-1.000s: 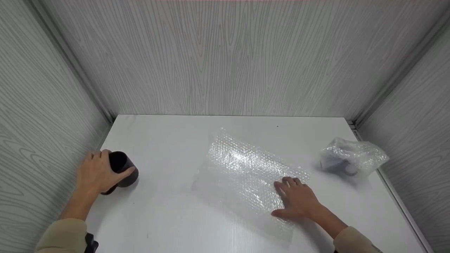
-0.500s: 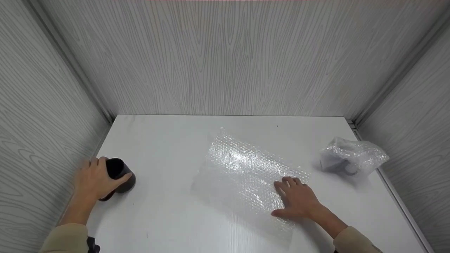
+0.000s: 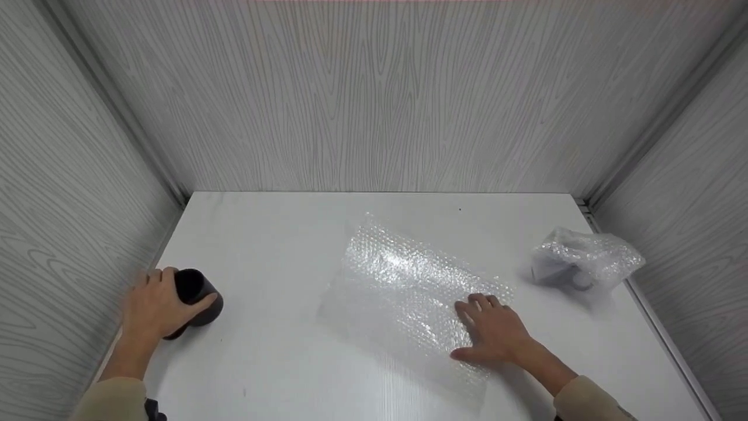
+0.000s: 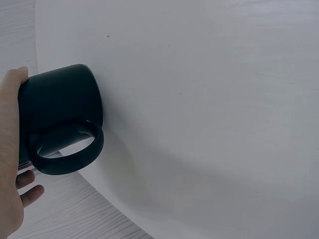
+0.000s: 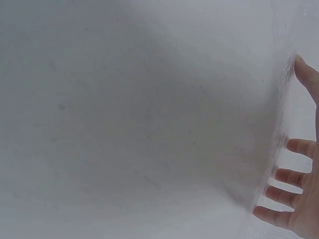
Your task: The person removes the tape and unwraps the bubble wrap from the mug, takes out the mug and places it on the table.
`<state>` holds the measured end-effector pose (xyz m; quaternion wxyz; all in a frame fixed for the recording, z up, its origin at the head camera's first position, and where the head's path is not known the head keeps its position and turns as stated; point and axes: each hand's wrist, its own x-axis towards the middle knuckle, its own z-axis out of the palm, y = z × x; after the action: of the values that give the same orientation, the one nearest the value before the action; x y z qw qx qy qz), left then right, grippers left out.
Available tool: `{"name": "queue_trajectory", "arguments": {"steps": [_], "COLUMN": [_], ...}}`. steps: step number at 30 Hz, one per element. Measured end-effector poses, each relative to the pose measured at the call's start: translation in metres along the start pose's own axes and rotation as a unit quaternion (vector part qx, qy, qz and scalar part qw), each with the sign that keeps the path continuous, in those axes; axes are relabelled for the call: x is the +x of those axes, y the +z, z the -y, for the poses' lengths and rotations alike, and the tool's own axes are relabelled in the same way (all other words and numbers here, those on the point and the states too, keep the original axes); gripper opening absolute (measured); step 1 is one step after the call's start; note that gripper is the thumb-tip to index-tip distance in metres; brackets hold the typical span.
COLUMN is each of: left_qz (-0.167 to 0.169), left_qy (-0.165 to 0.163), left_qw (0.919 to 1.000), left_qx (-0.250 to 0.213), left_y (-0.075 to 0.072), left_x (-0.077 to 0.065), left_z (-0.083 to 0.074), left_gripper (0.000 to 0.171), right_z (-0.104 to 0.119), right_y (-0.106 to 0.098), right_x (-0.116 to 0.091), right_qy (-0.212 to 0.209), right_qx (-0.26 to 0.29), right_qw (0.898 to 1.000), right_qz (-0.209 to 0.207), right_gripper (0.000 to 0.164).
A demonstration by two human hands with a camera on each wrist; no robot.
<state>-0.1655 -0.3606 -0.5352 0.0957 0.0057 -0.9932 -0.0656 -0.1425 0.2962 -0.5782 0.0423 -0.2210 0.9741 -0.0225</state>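
From where I'm standing, the left hand (image 3: 153,304) is holding a dark mug (image 3: 207,314) at nine o'clock on the white desk (image 3: 280,263). Its grip is spreading about as wide as the mug's body, the thumb lying along the near side and the fingers reaching round the other. The mug is standing more or less upright, mouth facing up; whether its base is touching the desk I can't tell. Seen from the left wrist, the mug is looking dark green, and its looped handle (image 4: 65,166) is sticking out free of the fingers, towards seven o'clock when viewed from overhead. The right hand (image 3: 494,330) is resting on a sheet of bubble wrap (image 3: 403,292), at the sheet's four o'clock side. That grip is staying wide, thumb well apart and fingertips (image 5: 264,213) touching the plastic. The sheet is lying flat across the middle. Near three o'clock, a bubble-wrapped bundle (image 3: 584,257) is sitting, something pale showing through its plastic. Beige sleeves (image 3: 114,400) are covering both forearms.
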Motion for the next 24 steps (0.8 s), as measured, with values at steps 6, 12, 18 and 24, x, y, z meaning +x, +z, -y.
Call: {"name": "queue_trajectory", "arguments": {"steps": [6, 12, 18, 24], "left_qz": [-0.001, -0.019, -0.022, -0.016], "left_qy": [-0.002, 0.013, 0.013, 0.009], "left_qw": [1.0, 0.9997, 0.9996, 0.9997], "left_qx": [-0.004, -0.008, -0.014, -0.015], "left_y": [0.0024, 0.0025, 0.0027, 0.0026], "left_x": [0.0007, 0.0001, -0.0006, -0.0006], "left_z": [-0.001, -0.0012, -0.0027, -0.0032], "left_gripper": [0.111, 0.106, 0.106, 0.107], "right_z": [0.0008, 0.0022, 0.0015, 0.0021], "right_y": [-0.0013, -0.0023, -0.0021, -0.0021], "right_x": [-0.0003, -0.0003, 0.0, 0.0002], "right_qy": [0.002, 0.002, 0.0, -0.003], "right_qx": [-0.003, -0.004, -0.014, -0.016], "right_qw": [1.0, 1.0, 1.0, 1.0], "right_qz": [0.001, 0.001, -0.002, -0.002], "right_gripper": [0.105, 0.106, 0.104, 0.104]}}
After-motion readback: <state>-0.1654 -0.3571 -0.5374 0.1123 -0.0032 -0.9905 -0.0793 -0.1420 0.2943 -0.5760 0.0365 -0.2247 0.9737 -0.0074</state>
